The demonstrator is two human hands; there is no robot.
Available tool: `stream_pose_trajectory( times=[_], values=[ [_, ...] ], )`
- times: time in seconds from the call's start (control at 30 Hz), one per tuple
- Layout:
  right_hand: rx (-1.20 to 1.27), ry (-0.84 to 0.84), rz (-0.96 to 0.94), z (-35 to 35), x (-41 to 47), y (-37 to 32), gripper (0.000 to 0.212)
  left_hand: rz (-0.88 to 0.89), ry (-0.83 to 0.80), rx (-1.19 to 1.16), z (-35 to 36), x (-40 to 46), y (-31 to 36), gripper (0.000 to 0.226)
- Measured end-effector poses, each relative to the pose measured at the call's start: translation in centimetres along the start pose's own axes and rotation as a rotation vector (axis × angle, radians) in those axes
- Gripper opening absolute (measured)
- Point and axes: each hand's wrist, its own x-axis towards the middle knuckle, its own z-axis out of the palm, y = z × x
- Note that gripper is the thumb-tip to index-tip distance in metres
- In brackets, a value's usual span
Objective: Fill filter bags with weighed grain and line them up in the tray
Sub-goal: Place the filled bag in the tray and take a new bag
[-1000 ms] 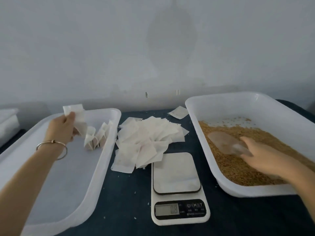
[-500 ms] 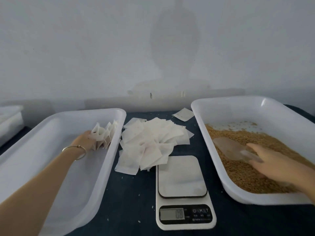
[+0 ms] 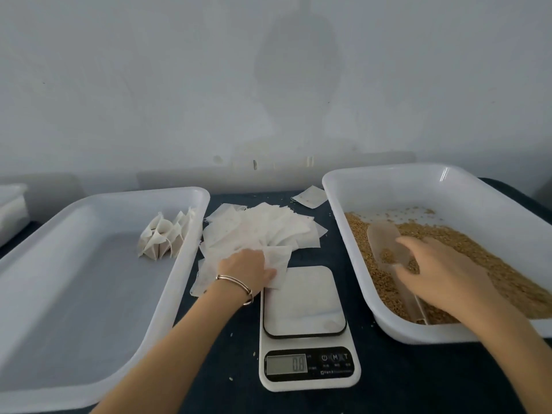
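Left of the white digital scale (image 3: 304,327), the white plastic tray (image 3: 89,294) holds only a few filled white filter bags (image 3: 165,237) (much remains). The left hand (image 3: 249,268) pinches an empty bag from the pile (image 3: 263,231); the right hand (image 3: 442,273), fingers relaxed, reaches over the translucent scoop (image 3: 388,243) in the golden grain (image 3: 493,264).

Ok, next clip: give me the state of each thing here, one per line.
Left tray: holds a few filled bags at its far right corner.
Empty bags: loose pile on the table.
Left hand: pinches one bag from the pile.
Scale: on, platform bare.
Right tray: partly full of grain.
Scoop: lies in the grain.
Right hand: open, over the scoop's handle.
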Motion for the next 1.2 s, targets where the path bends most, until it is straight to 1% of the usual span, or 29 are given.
stream_pose_trajectory(
  times=[0.07, 0.13, 0.2, 0.27, 0.3, 0.4, 0.43, 0.47, 0.5, 0.53, 0.57, 0.6, 0.67, 0.7, 0.73, 0.8, 0.83, 0.87, 0.93, 1.07, 1.1, 1.13, 1.17, 1.2],
  values=[
    [0.103, 0.063, -0.052, -0.4, -0.3, -1.0, 0.051, -0.033, 0.017, -0.064, 0.8, 0.4, -0.1, 0.033],
    [0.18, 0.111, -0.091, -0.8, -0.5, -1.7, 0.046, -0.038, 0.049, -0.006, 1.2, 0.5, -0.5, 0.025],
    [0.225, 0.157, -0.116, -1.0, -0.7, -2.1, 0.043, -0.043, 0.094, 0.052, 1.3, 0.6, -1.1, 0.023],
    [0.26, 0.192, -0.136, -1.3, -0.9, -2.5, 0.041, -0.062, 0.183, -0.012, 0.8, 0.4, -1.9, 0.024],
    [0.281, 0.216, -0.147, -1.4, -1.1, -2.7, 0.039, -0.079, 0.266, -0.117, 0.4, 0.2, -2.3, 0.024],
    [0.397, 0.322, -0.223, -1.9, -2.0, -3.4, 0.035, -0.102, 0.629, -0.569, -2.1, -1.7, -3.0, 0.025],
    [0.474, 0.362, -0.267, -2.1, -2.4, -3.9, 0.034, -0.112, 0.703, -0.762, -3.0, -3.0, -2.8, 0.029],
    [0.575, 0.4, -0.314, -2.3, -2.9, -4.5, 0.033, -0.122, 0.72, -1.007, -3.8, -4.4, -2.3, 0.036],
    [0.696, 0.418, -0.351, -2.6, -3.5, -5.2, 0.032, -0.106, 0.666, -1.303, -4.3, -6.0, -1.6, 0.039],
    [0.829, 0.396, -0.373, -2.9, -4.1, -6.0, 0.032, -0.07, 0.564, -1.602, -4.5, -7.5, -0.8, 0.036],
    [0.963, 0.331, -0.373, -3.1, -4.7, -6.8, 0.032, -0.026, 0.425, -1.852, -4.3, -8.9, -0.1, 0.025],
    [1.079, 0.228, -0.353, -3.3, -5.2, -7.5, 0.035, -0.011, 0.299, -2.028, -4.0, -10.1, 0.6, 0.018],
    [1.217, -0.053, -0.275, -3.2, -6.0, -8.7, 0.051, -0.039, 0.11, -2.2, -3.0, -12.0, 1.7, 0.045],
    [1.249, -0.205, -0.241, -2.9, -6.3, -9.1, 0.056, -0.048, 0.064, -2.252, -2.5, -12.6, 2.1, 0.051],
    [1.282, -0.349, -0.215, -2.5, -6.6, -9.6, 0.058, -0.05, 0.021, -2.291, -2.2, -13.1, 2.4, 0.053],
    [1.384, -0.577, -0.169, -2.0, -7.0, -10.5, 0.044, -0.042, -0.029, -2.333, -1.7, -13.7, 2.8, 0.051],
    [1.428, -0.632, -0.133, -1.7, -7.2, -10.8, 0.033, -0.057, -0.032, -2.324, -1.6, -13.9, 3.0, 0.047],
    [1.455, -0.648, -0.102, -1.5, -7.3, -11.0, 0.027, -0.063, -0.03, -2.307, -1.5, -13.9, 3.1, 0.041],
    [1.503, -0.618, -0.063, -0.9, -7.4, -11.0, 0.026, -0.06, -0.001, -2.272, -1.2, -13.9, 3.0, 0.034],
    [1.548, -0.454, -0.01, -0.2, -7.3, -10.4, 0.021, -0.033, 0.082, -2.184, -0.8, -13.8, 2.3, 0.03],
    [1.553, -0.41, 0.002, -0.2, -7.3, -10.3, 0.019, -0.049, 0.137, -2.118, -0.6, -13.8, 2.4, 0.026],
    [1.551, -0.367, 0.01, -0.1, -7.3, -10.3, 0.018, -0.079, 0.235, -2.004, -0.2, -13.6, 2.4, 0.02],
    [1.537, -0.328, 0.01, -0.1, -7.3, -10.2, 0.017, -0.114, 0.367, -1.846, 0.1, -13.5, 2.6, 0.016],
    [1.51, -0.297, 0.001, -0.1, -7.3, -10.2, 0.018, -0.124, 0.526, -1.646, 0.1, -13.5, 2.8, 0.023]
  ],
)
